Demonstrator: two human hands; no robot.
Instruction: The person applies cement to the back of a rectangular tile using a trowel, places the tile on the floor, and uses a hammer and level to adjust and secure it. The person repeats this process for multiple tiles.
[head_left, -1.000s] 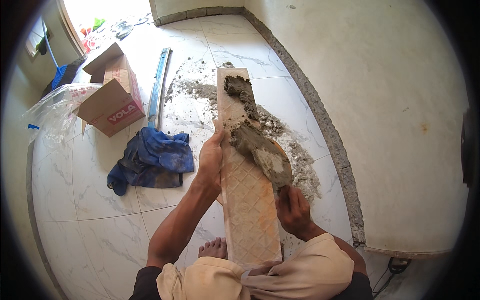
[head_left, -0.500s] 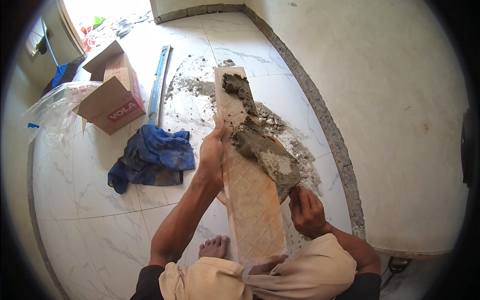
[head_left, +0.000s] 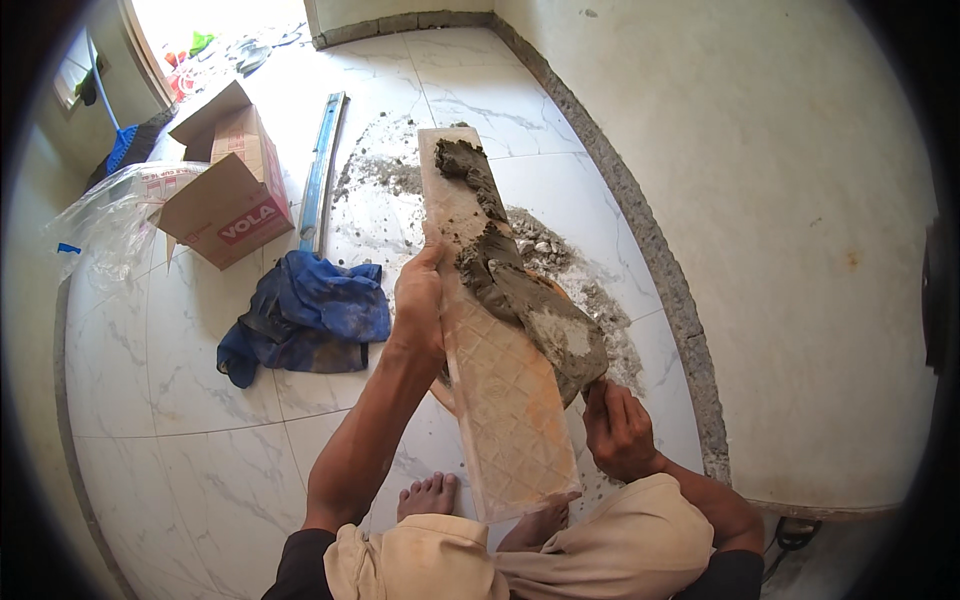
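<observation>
1. From where I stand, the tile strip (head_left: 510,410) is right in front of the crouching person, long and pale, its back showing a crossed ridge pattern; its near end is above the person's bare feet (head_left: 428,497).
2. The left hand (head_left: 418,300) pinches the tile strip by its left edge, thumb lying along the upper face; the other fingers go under, so I cannot tell how they press.
3. The right hand (head_left: 620,430), just off the right edge of the tile strip, has its fingers curled together around the near end of a trowel (head_left: 572,350); the handle itself is hidden in the fist.
4. The trowel slants across the tile strip's right edge, its blade coated in wet grey mortar.
5. More mortar (head_left: 462,162) sits in a thick, ragged band along the right side of the tile strip's far half.
6. Left of the tile strip lie a crumpled blue cloth (head_left: 305,315), a blue spirit level (head_left: 320,175), an opened cardboard box (head_left: 232,212) and, farthest out, clear plastic wrap (head_left: 115,220).
7. Grey rubble (head_left: 545,245) is scattered on the floor just right of the tile strip's far half.
</observation>
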